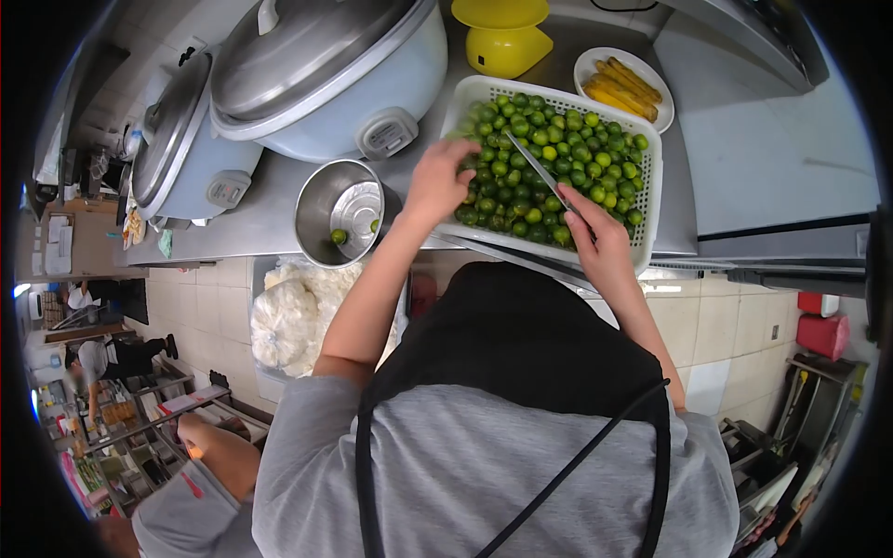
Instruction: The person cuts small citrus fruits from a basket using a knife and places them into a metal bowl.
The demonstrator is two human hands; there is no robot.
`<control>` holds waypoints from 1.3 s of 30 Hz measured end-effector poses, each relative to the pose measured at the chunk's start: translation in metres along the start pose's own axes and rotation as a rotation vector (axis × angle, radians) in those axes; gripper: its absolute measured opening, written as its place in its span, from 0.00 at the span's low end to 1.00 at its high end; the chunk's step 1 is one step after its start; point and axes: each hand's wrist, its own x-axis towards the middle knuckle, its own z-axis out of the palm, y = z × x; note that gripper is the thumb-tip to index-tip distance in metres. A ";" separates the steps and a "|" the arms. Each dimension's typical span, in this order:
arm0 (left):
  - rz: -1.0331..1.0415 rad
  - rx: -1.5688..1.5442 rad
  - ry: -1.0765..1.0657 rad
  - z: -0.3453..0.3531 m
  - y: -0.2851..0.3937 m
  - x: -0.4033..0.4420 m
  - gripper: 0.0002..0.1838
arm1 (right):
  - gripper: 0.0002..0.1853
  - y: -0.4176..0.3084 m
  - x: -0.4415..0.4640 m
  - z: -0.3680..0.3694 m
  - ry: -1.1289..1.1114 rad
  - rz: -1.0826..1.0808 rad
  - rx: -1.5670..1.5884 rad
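Observation:
Small green limes [549, 153] fill a white perforated plastic basket [654, 209] on the steel counter. My left hand [445, 181] is at the basket's left side, its thumb and fingers apart and bent over the limes there. Blur covers the limes just beyond those fingertips. In my right hand [600, 232] is a knife [535, 163], its blade lying over the limes and pointing up and left. Left of the basket stands a round steel pot [310, 219]. Inside it a whole lime [339, 236] and a small green piece [374, 226] show.
Two big rice cookers [326, 84] [181, 139] stand at the back left. Behind the basket are a yellow scale [502, 46] and a white plate [584, 70] of yellow-brown sticks. Below the counter sits a tub of bagged white stuff [284, 321]. Another person [200, 493] is at lower left.

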 end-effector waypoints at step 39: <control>-0.409 -1.122 -0.007 0.002 0.027 -0.036 0.15 | 0.17 -0.015 -0.003 0.017 -0.027 -0.058 0.125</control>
